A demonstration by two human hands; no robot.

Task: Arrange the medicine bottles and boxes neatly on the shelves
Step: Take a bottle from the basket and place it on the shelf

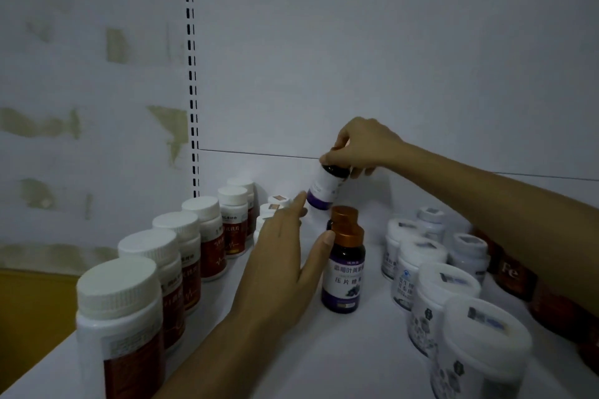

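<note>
Purple-label bottle hangs tilted; your right hand grips its cap, while your left hand, fingers straight, hovers beside the copper-capped bottle.

My right hand grips the cap of a purple-label bottle, which is tilted and off the shelf, near the back panel. My left hand has straight fingers, with the thumb tip against an upright copper-cap bottle mid-shelf. A second copper-cap bottle stands just behind it. White-cap red-label bottles run in a row along the shelf's left edge. Small white bottles are partly hidden behind my left hand. White tubs stand toward the right. Dark red containers, one marked Fe, sit at the right edge.
</note>
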